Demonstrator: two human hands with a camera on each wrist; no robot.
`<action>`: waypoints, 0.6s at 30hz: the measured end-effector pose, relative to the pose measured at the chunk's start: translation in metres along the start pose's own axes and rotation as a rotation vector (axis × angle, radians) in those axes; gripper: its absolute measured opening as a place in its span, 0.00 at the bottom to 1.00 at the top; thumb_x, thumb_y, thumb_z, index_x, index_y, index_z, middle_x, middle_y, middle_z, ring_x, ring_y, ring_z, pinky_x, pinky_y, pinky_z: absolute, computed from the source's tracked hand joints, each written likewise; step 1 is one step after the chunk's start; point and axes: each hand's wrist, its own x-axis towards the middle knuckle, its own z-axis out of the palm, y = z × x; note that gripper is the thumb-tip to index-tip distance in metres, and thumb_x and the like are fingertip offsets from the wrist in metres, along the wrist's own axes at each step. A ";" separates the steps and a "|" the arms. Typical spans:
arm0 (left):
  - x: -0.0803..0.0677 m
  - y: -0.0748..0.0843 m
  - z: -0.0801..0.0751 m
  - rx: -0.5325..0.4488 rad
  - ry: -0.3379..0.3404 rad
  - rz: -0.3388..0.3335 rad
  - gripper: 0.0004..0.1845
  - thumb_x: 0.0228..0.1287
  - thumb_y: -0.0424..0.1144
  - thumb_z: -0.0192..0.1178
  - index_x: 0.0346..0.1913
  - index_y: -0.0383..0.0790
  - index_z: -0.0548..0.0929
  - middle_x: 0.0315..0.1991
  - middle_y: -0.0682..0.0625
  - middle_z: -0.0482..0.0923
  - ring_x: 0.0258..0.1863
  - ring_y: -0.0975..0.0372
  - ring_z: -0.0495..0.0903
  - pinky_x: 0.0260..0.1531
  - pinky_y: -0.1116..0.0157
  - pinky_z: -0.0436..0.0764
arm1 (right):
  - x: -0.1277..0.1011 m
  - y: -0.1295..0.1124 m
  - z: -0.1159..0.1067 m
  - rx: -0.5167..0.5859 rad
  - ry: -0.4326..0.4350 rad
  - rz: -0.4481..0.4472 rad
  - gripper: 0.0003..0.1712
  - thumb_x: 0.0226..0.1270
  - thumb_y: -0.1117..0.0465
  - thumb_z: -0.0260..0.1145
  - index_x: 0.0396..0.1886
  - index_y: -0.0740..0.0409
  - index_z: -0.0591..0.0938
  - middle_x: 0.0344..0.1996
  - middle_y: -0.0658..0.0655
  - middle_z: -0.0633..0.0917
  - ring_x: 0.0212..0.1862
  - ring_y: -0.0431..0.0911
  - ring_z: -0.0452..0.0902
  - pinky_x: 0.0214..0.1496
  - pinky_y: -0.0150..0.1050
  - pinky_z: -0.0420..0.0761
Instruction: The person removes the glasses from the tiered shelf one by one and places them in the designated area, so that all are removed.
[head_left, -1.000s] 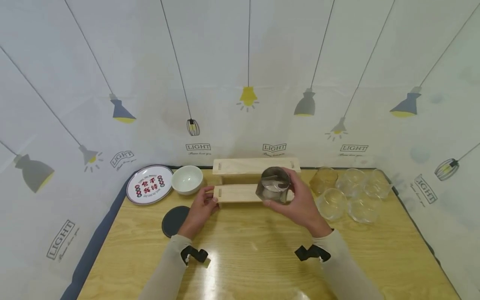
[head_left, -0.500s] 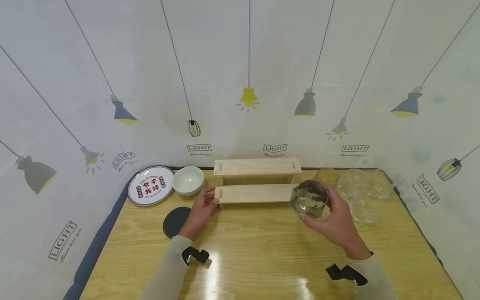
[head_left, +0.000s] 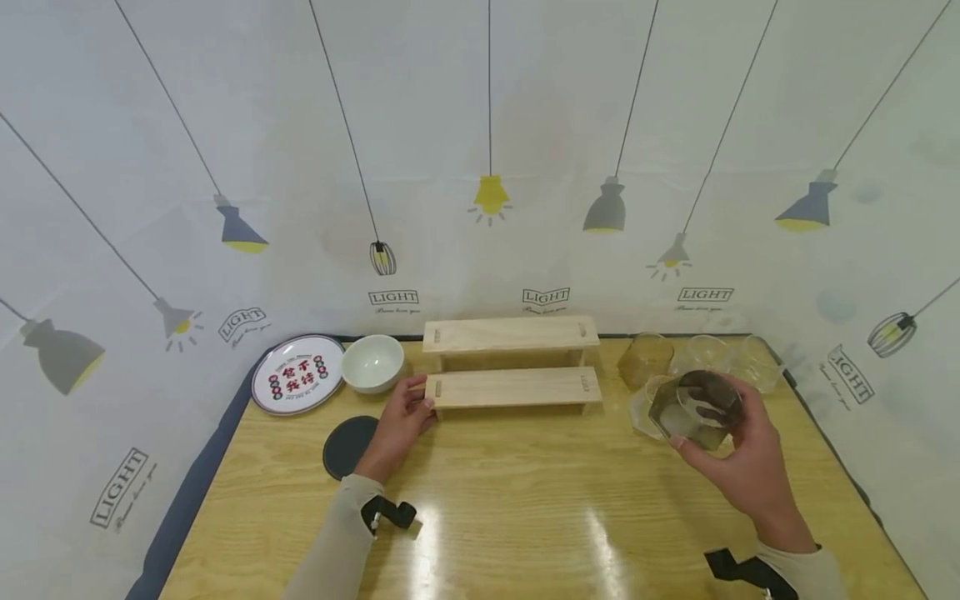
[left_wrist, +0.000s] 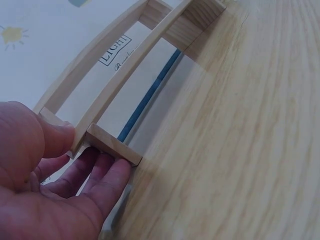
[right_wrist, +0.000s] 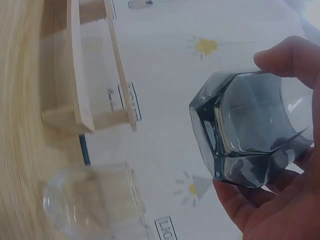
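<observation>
My right hand (head_left: pixel 753 467) grips a smoky grey faceted glass (head_left: pixel 693 412) in the air at the right, in front of the other glasses. In the right wrist view the thumb and fingers reach round the grey glass (right_wrist: pixel 250 125). At the left end of a two-tier wooden rack (head_left: pixel 510 389), my left hand (head_left: pixel 397 429) holds on. Seen from the left wrist, the thumb of the left hand (left_wrist: pixel 55 175) lies on the end of the rack's lower board, and the fingertips touch its side leg (left_wrist: pixel 112 143). Both boards of the rack carry nothing.
Behind the held glass stand an amber glass (head_left: pixel 647 358) and several clear glasses (head_left: pixel 756 364). To the left are a white plate (head_left: pixel 297 400) with red lettering, a white bowl (head_left: pixel 372 364) and a dark round coaster (head_left: pixel 348 448). A printed wall sheet (head_left: pixel 480 258) rises behind the wooden table (head_left: pixel 510 517).
My right hand has carried the grey glass from over the rack's right end to the right, in front of the clear glasses. The left hand stays at the rack.
</observation>
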 end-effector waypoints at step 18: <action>-0.001 0.001 -0.003 0.003 -0.021 0.013 0.26 0.84 0.31 0.52 0.79 0.42 0.62 0.69 0.33 0.69 0.65 0.48 0.76 0.64 0.52 0.85 | -0.001 0.046 -0.066 -0.079 0.346 0.238 0.54 0.49 0.86 0.73 0.77 0.56 0.68 0.62 0.40 0.77 0.60 0.34 0.76 0.55 0.18 0.76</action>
